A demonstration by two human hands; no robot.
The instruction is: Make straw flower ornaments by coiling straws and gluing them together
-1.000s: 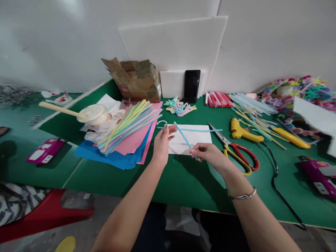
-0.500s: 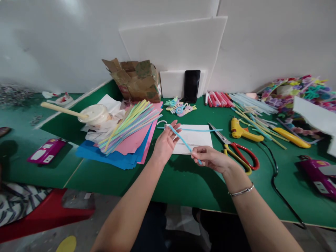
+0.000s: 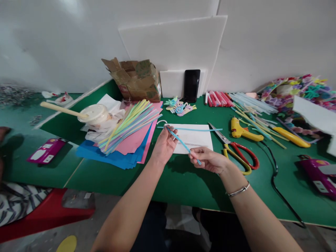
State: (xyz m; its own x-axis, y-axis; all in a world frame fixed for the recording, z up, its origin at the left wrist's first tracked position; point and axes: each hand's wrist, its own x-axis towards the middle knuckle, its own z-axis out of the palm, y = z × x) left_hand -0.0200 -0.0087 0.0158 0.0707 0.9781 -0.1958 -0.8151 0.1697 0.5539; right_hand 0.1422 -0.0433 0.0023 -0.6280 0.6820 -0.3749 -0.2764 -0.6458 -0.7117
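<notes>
A light blue pipe cleaner (image 3: 182, 141) slants between my two hands above the table. Its upper end sits in the fingertips of my left hand (image 3: 160, 149), which are closed on it. Close to the lower end, my right hand (image 3: 208, 160) pinches it between thumb and fingers, with a short tip sticking out below. Under and behind the hands lies a white sheet (image 3: 204, 139) with a second blue pipe cleaner (image 3: 203, 130) stretched across it. Scissors (image 3: 231, 142) with red and yellow handles lie just right of the sheet, blades part open.
Bundled pipe cleaners (image 3: 133, 122) rest on coloured paper to the left, beside a white-lidded tub (image 3: 93, 113). Behind stand a cardboard box (image 3: 141, 82) and a phone (image 3: 191, 85). A yellow glue gun (image 3: 244, 132) with black cord lies right. Another person's hand (image 3: 4, 133) shows far left.
The fingers of my left hand have curled in and closed on the pipe cleaner's upper end. My right hand has shifted slightly left with the lower end.
</notes>
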